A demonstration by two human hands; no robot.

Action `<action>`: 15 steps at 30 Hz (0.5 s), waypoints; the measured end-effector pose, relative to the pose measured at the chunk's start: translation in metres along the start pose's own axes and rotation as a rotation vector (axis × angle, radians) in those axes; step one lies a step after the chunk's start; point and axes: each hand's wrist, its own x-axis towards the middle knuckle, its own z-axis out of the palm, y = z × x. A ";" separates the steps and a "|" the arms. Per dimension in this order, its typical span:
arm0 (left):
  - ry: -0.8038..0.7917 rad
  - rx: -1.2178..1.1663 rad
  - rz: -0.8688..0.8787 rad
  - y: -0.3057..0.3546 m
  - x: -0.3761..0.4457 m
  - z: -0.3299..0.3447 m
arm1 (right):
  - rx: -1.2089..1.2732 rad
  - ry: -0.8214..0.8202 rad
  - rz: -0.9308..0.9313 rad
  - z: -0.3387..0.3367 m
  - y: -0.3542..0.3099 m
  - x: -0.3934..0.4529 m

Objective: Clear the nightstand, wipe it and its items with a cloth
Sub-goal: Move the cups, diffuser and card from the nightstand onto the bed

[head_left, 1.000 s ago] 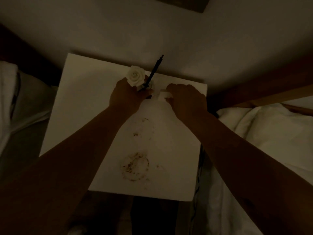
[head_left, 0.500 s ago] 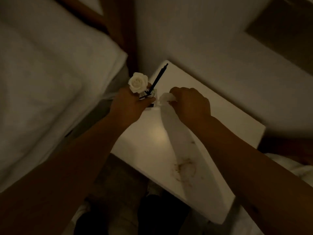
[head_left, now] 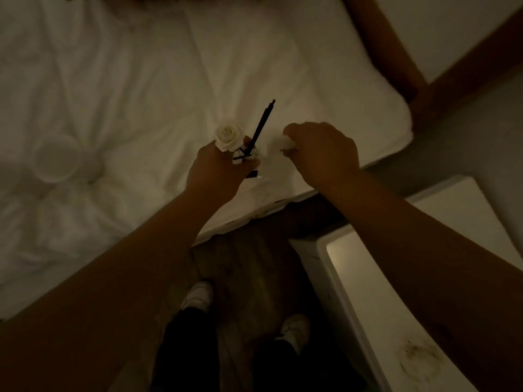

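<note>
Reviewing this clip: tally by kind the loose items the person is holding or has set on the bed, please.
White rose: 1, in the left hand
Black pen: 1, same hand
Small glass holder: 1, same hand
White cloth: 1, pinched by the right hand
Pale round object on the bed: 1, too dim to identify
Total: 5

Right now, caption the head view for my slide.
Left hand holds rose and pen over bed; right hand pinches cloth.

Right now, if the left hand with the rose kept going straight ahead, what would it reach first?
Probably the white bedding. The left hand, holding the small vase with the rose, already hangs above it; depth is unclear.
</note>
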 end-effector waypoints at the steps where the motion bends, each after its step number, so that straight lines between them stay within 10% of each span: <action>1: 0.038 -0.027 0.006 -0.004 0.001 -0.011 | -0.009 0.009 -0.036 0.003 -0.011 0.010; 15: 0.379 -0.262 -0.069 -0.067 0.022 -0.137 | -0.129 -0.076 -0.259 0.058 -0.133 0.106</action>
